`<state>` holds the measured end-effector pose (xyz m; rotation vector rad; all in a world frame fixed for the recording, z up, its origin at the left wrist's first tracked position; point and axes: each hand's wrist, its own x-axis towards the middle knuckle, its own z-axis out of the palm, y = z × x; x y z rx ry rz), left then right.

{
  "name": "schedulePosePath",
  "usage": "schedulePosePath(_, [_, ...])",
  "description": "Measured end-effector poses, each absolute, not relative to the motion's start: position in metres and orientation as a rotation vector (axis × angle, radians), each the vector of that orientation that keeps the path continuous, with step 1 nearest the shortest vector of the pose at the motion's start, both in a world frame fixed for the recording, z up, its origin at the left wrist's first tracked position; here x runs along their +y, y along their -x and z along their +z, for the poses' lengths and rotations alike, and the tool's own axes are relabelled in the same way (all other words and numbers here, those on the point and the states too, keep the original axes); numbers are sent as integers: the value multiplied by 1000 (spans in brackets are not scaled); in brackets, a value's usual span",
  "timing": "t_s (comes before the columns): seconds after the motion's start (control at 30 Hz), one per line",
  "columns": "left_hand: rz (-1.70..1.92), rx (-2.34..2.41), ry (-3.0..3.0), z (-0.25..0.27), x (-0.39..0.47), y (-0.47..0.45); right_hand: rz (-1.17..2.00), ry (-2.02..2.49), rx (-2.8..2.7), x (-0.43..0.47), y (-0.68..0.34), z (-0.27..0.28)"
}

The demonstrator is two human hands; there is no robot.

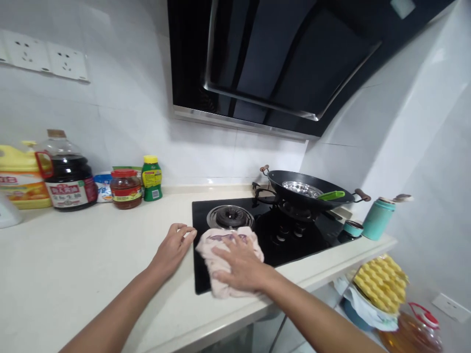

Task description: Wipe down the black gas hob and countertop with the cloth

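My right hand (241,262) lies flat with spread fingers on a pale pink cloth (221,289). The cloth has a purple pattern near its far edge. It covers the front left part of the black glass cooktop (202,279), just in front of the left burner (231,215). Beside the cooktop's left edge, my left hand (176,247) rests on the pale countertop (91,264), its fingers loosely bent and holding nothing. A black wok (283,189) sits over the right burner, with a shiny metal dish (300,188) and a green-handled utensil (331,195) inside.
At left stand a yellow jug (22,171), a soy sauce bottle (69,179), a red-lidded jar (125,189) and a green bottle (152,179). A range hood (257,59) hangs above. A teal canister (379,219) is at right; egg trays (382,282) and an oil jug (412,328) are below.
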<state>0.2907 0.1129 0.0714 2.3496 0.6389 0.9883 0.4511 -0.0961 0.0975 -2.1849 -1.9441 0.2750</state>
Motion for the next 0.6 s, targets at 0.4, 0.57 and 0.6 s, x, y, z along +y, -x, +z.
schedulePosePath(0.4, [980, 618, -2390, 70, 116, -292, 95, 1882, -2051, -117, -438, 85])
schedulePosePath(0.57, [880, 628, -2443, 70, 114, -290, -34, 2199, -1748, -165, -496, 74])
schedulePosePath(0.6, [869, 627, -2453, 70, 114, -290, -86, 2242, -1697, -178, -507, 72])
